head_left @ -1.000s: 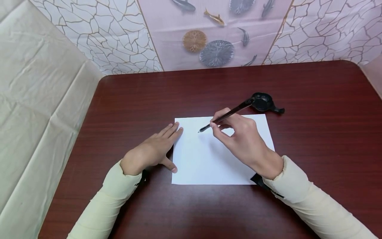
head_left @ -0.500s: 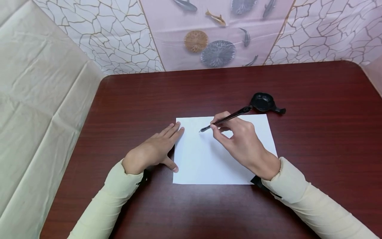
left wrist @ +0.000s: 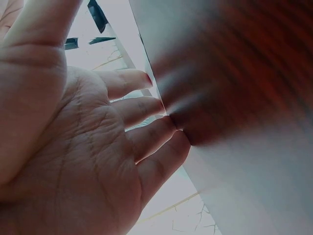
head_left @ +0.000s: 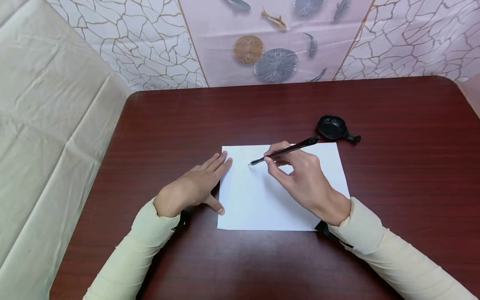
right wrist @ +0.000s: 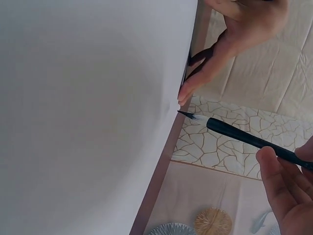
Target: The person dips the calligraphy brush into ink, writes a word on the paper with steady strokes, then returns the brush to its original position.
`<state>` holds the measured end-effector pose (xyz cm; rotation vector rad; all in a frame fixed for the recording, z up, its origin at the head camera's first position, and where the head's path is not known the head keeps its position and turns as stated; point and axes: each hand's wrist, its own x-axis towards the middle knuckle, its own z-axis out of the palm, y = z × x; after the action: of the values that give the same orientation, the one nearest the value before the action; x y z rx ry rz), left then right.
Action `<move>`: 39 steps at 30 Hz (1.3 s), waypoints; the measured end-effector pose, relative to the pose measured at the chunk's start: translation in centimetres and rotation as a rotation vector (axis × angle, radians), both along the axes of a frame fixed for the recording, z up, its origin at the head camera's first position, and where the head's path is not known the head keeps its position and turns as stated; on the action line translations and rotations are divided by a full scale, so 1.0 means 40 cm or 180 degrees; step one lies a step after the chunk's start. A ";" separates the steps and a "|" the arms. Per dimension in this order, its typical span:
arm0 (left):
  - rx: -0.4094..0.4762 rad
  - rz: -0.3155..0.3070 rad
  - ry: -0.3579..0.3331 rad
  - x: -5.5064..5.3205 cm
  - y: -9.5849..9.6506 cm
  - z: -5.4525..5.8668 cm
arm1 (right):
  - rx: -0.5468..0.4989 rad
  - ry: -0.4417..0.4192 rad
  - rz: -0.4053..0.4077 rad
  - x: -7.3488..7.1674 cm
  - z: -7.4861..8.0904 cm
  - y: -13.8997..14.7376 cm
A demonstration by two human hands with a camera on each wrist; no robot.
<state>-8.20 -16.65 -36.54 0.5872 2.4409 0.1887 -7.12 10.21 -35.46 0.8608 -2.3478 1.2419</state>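
Note:
A writing brush (head_left: 296, 146) with a dark handle is pinched between the thumb and fingers of my right hand (head_left: 307, 181), slanting over a white sheet of paper (head_left: 243, 200). In the right wrist view the brush (right wrist: 239, 135) shows pale bristles with a dark point. That point is at or just above the paper's upper left part; contact is hard to tell. My left hand (head_left: 193, 185) lies with fingers spread, its fingertips on the paper's left edge. The left wrist view shows the palm of the left hand (left wrist: 83, 137) and its straight fingers. No marks are discernible on the paper.
A small black dish (head_left: 333, 127) with a short handle sits just beyond the paper's upper right corner. Everything lies on a dark red-brown wooden table (head_left: 405, 166). Patterned cloth (head_left: 228, 62) hangs behind it, and a pale cloth (head_left: 56, 137) hangs on the left.
The brush's rear end has tipped lower, away from the dish, while its point stays near the same spot on the paper. My left hand keeps its place at the paper's edge.

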 end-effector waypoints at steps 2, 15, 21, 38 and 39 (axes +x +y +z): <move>0.0016 -0.0012 0.0014 0.000 -0.001 0.000 | -0.0027 0.0001 0.0013 0.000 -0.002 -0.001; 0.0006 -0.0028 0.0027 0.001 0.000 -0.003 | -0.0057 -0.0075 0.0047 0.003 -0.012 -0.006; 0.0009 -0.0004 0.0014 0.002 -0.001 -0.003 | -0.0020 -0.0152 0.0062 0.006 -0.019 -0.009; -0.0037 -0.0001 0.0025 -0.002 0.000 -0.003 | 0.0030 -0.0017 0.0311 0.065 -0.024 -0.012; -0.0040 0.0001 0.0025 -0.003 0.000 -0.003 | 0.0027 -0.0014 0.0326 0.067 -0.024 -0.012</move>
<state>-8.30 -16.65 -36.68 0.5831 2.4480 0.1712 -4.45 9.72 -36.41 0.9934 -2.3400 1.2756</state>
